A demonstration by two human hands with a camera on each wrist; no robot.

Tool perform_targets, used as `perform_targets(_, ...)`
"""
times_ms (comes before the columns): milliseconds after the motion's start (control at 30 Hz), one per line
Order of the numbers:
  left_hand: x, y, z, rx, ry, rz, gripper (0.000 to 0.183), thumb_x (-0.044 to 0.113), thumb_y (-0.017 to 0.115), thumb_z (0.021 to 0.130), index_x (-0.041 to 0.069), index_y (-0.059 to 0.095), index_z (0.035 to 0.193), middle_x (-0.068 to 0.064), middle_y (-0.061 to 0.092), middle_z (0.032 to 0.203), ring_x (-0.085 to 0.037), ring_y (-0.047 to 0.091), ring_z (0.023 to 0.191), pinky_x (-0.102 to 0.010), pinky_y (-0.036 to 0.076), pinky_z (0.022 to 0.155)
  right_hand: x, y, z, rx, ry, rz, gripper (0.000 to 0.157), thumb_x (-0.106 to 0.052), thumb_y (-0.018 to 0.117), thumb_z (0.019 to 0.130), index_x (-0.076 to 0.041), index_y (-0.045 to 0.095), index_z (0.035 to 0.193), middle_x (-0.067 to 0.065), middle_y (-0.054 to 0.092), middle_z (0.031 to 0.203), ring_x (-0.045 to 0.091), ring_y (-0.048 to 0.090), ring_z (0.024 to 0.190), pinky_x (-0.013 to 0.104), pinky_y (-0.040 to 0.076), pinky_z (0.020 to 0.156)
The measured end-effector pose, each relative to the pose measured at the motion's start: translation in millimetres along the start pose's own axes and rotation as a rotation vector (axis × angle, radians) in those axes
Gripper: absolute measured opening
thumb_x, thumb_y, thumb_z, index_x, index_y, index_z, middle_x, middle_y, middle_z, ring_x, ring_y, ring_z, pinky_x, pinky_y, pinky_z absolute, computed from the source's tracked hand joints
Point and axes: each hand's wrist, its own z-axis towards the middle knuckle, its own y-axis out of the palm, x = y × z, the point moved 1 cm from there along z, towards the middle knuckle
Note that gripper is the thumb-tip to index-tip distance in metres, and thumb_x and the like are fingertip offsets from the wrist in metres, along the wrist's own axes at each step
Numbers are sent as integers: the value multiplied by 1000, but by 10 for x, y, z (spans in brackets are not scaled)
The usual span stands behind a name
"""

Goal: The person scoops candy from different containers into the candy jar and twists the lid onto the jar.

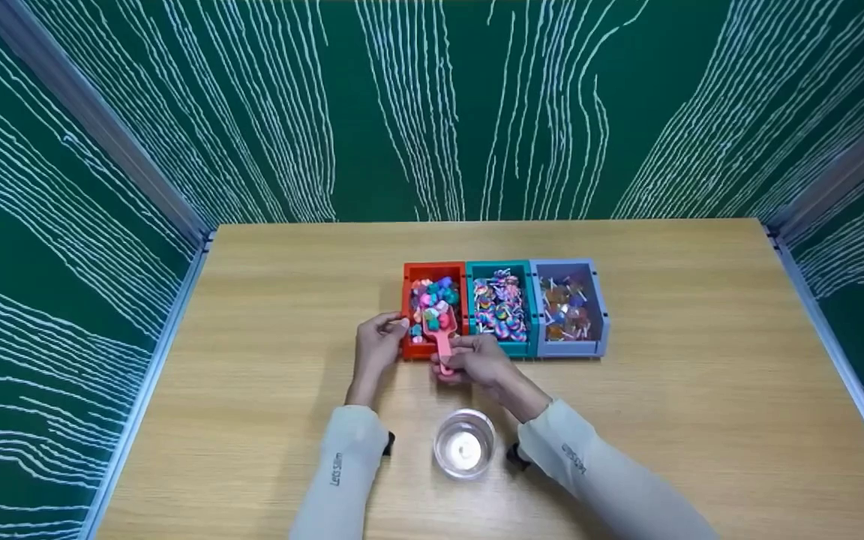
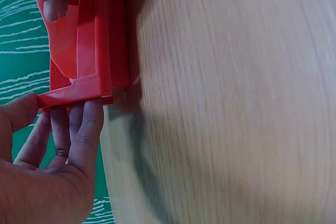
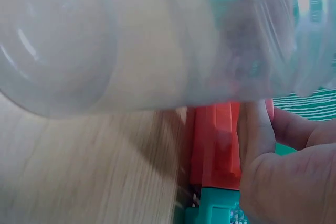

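Observation:
My left hand [image 1: 379, 343] grips the left side wall of a red bin [image 1: 421, 350], its thumb on the rim and its fingers against the outside, as the left wrist view shows. Colourful small candy-like pieces [image 1: 445, 285] fill part of that bin. Over its front part, my right hand [image 1: 483, 364] holds a pink scoop [image 1: 444, 346] by the handle. Several pieces lie in the scoop's bowl. Between my forearms stands a clear plastic cup [image 1: 465, 444], which also covers much of the right wrist view.
A teal bin [image 1: 513, 349] of striped lollipop-like pieces adjoins the red one. To its right is a grey-lavender bin [image 1: 571, 349] with amber and clear lollipop-like pieces. Green walls with white lines [image 1: 402, 112] border the wooden table [image 1: 274, 285] at the back and sides.

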Motion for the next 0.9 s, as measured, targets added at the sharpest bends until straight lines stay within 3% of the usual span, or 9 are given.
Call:
perform_targets(167,-11,2,7,-3,-9,-29,22,1,70,97,-10,75,116,-12,74,91,-11,59,78,-20,49,61,10,-29,-5,-9,8,-14,50,16,56,99,15,46,148,28,74,118,21,77,85,36,63,85)
perform_targets(500,-19,4,1,-7,1,-39,22,1,69,97,-10,75,115,-10,74,89,-9,58,75,-19,50,56,74,-84,-21,-95,-52,-19,44,17,57,98,20,50,141,22,78,107,16,76,81,29,63,76)
perform_targets(667,-14,1,-2,-1,11,-30,22,0,70,97,-10,75,115,-11,74,89,-9,58,76,-19,49,57,87,-103,-37,-74,-48,-32,46,17,57,98,17,51,144,27,75,116,15,76,82,30,64,78)
perform_targets(900,-12,-4,-5,3,8,-19,22,0,69,97,-10,75,115,-11,72,88,-12,58,77,-19,49,59,83,-114,-65,-11,-18,-43,48,15,60,98,11,54,145,22,77,115,19,77,86,31,64,79)
